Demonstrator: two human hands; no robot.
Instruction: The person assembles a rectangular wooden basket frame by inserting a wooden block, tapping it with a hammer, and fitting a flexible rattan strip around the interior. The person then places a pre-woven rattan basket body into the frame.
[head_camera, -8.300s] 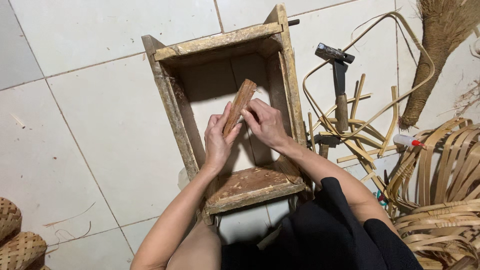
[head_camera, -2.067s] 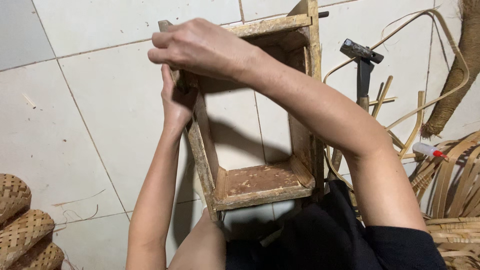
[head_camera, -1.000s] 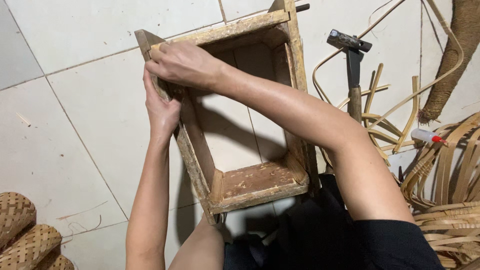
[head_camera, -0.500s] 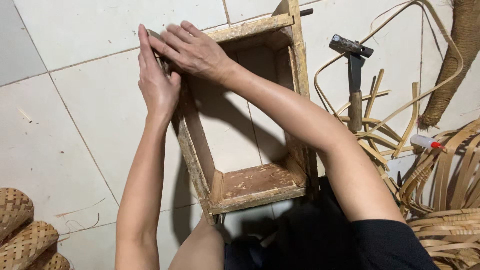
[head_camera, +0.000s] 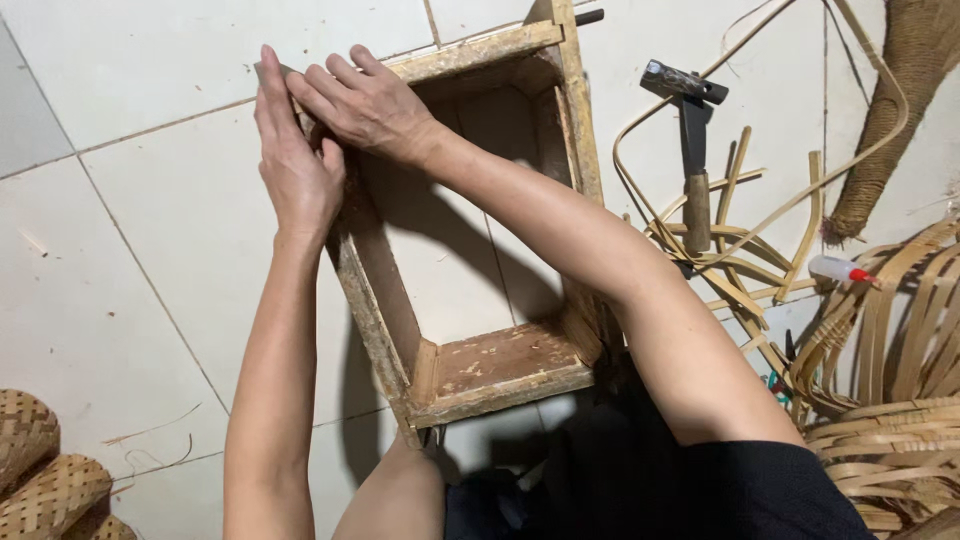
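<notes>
A rough wooden box frame (head_camera: 470, 300) was seen lying open on the white tiled floor (head_camera: 130, 250), its near end closed by a worn board and its far crosspiece already in place. Both hands were laid on the frame's far left corner. The left hand (head_camera: 297, 170) was pressed flat, fingers together and extended, against the outer face of the left side board; nothing was gripped in it. The right hand (head_camera: 368, 100), reached across the opening, was spread over the top of the same corner with fingers loosely curved; whether a small piece was held beneath it could not be told. The corner joint itself was hidden by the hands, so its state could not be judged, though the work appeared to be at a fitting or pressing stage, with the frame largely assembled.

To the right, well apart from the hands, a hammer (head_camera: 692, 150) was left untouched on the floor among loose bamboo strips (head_camera: 740, 240), beside a small glue bottle (head_camera: 838, 269). Woven baskets (head_camera: 45, 470) were visible at lower left.
</notes>
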